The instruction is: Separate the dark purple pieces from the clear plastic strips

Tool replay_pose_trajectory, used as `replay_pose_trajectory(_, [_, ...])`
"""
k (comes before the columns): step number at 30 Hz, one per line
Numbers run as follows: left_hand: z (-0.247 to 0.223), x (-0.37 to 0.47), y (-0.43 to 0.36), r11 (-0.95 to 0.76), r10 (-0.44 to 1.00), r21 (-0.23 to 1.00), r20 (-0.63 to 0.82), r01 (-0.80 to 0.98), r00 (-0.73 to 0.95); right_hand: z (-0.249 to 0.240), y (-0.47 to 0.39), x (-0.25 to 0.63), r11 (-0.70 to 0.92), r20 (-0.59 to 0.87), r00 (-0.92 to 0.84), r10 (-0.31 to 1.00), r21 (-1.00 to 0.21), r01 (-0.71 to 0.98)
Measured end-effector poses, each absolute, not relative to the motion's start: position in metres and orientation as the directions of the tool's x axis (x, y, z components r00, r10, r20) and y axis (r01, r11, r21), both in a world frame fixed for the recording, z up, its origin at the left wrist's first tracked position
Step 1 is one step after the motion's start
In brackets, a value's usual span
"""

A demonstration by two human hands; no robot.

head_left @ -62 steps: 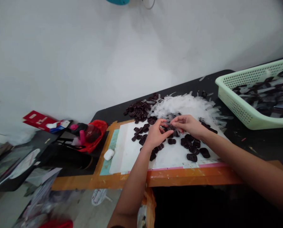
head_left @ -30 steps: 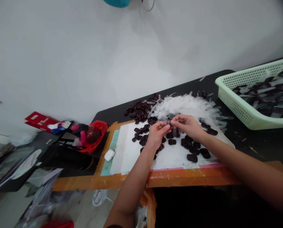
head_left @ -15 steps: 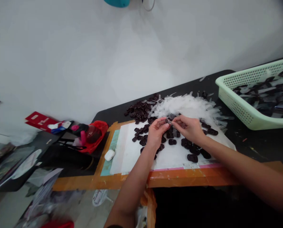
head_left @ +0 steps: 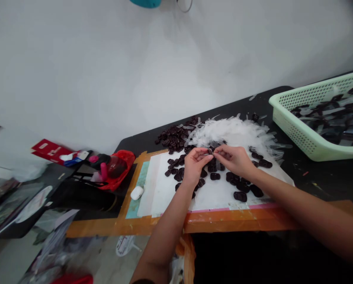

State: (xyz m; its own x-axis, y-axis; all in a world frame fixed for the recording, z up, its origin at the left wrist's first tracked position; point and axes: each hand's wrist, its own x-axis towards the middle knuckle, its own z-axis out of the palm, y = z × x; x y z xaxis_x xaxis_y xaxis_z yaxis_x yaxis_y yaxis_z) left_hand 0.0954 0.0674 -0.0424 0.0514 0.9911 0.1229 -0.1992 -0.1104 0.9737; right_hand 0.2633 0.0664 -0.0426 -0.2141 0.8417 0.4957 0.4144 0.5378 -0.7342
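My left hand (head_left: 198,161) pinches a small dark piece (head_left: 210,151) between thumb and fingers above the white sheet (head_left: 209,197). Close against it, the closed fingertips of my right hand (head_left: 228,157) meet the same piece; whether they also hold a clear strip is too small to tell. Several dark oval pieces (head_left: 240,196) lie on the sheet below and around both hands. Behind the hands is a heap of translucent strips (head_left: 232,132), with a pile of dark pieces (head_left: 173,138) to its left.
A pale green basket (head_left: 312,148) of dark pieces and strips stands at the right. A white case (head_left: 136,193) lies on the sheet's left side. Farther left are a red bag (head_left: 126,159), a red box (head_left: 52,150) and a black cylindrical object (head_left: 84,195). Orange tape edges the table.
The small piece has turned more upright between my fingertips. My right fingertips have shifted slightly left, closer to my left hand.
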Motion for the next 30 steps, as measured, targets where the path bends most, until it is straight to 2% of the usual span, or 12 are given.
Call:
replay_pose_trajectory(9, [-0.0450, 0.0951, 0.0690, -0.103, 0.993, 0.978, 0.113, -0.182, 0.045, -0.0406, 0.0651, 0.2625, 0.525, 0.465, -0.246, 0.851, -0.747, 0.408])
replay_pose_trajectory(13, [-0.0464, 0.0950, 0.0697, -0.102, 0.991, 0.976, 0.116, -0.193, 0.064, -0.0401, 0.0662, 0.2627, 0.498, 0.460, -0.199, 0.865, -0.743, 0.448])
replay_pose_trajectory(18, [-0.0459, 0.0951, 0.0692, -0.109, 0.991, 0.986, 0.118, -0.124, 0.064, -0.0394, 0.0666, 0.2622, 0.484, 0.428, -0.228, 0.875, -0.747, 0.457])
replay_pose_trajectory(25, [-0.0422, 0.0975, 0.0650, -0.143, 0.988, 0.982, 0.149, -0.122, 0.043, -0.0390, 0.0655, 0.2613, 0.447, 0.415, -0.166, 0.894, -0.830, 0.333])
replay_pose_trajectory(30, [-0.0431, 0.0979, 0.0649, -0.171, 0.985, 0.978, 0.174, -0.122, 0.017, -0.0404, 0.0653, 0.2605, 0.435, 0.388, -0.218, 0.895, -0.868, 0.240])
